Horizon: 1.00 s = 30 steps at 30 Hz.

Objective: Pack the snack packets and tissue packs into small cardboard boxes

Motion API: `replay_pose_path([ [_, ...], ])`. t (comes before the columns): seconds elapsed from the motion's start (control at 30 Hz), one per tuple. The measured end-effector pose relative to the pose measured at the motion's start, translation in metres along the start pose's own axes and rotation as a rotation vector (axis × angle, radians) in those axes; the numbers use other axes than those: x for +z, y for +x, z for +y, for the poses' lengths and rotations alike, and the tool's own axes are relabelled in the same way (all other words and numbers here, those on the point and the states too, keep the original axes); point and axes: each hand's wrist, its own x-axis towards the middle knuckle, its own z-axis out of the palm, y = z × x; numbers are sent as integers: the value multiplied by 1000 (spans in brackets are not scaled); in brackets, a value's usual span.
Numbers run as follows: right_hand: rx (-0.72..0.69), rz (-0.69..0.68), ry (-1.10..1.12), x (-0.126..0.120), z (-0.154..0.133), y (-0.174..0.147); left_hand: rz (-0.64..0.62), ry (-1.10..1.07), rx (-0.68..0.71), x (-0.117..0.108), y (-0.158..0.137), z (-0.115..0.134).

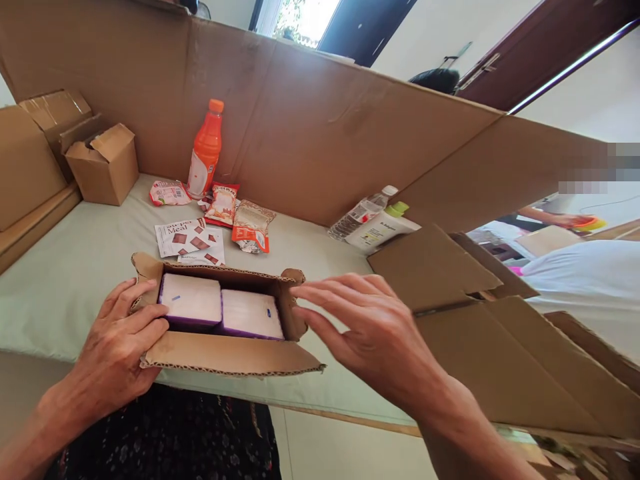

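Note:
A small cardboard box point(235, 360) stands at the near edge of the padded surface with its flaps up. Two white blocks edged in purple, which look like tissue packs, sit side by side inside: the left pack point(193, 297) and the right pack point(253, 312). My left hand point(117, 337) grips the box's left end, its fingers over the flap and wall. At the opposite end is my right hand point(357, 317), fingers stretched out, with fingertips against the right end flap and the thumb a little apart from them.
Beyond the box lie snack packets point(221, 205), a foil pouch point(251, 225) and printed sachets point(183, 238). An orange bottle point(206, 150) stands behind. A clear bottle point(357, 217) and white tube point(380, 230) lean right. Cardboard walls point(300, 133) surround the surface; another person's hand point(570, 221) shows far right.

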Motion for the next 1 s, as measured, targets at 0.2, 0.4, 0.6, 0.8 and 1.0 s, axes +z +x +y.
replay_pose_path([
  [0.2,266,144,172,5,20,-50,118,-5,14,-2,-4,1],
  [0.4,307,95,455,14,26,-67,296,-140,-169,2,-13,4],
  [0.6,70,-71,549,16,22,-15,322,-147,-209,14,-12,17],
  [0.8,170,-255,461,33,28,6,239,-226,-119,13,-8,18],
  [1.0,242,101,691,39,34,-20,143,-348,-229,9,-9,7],
])
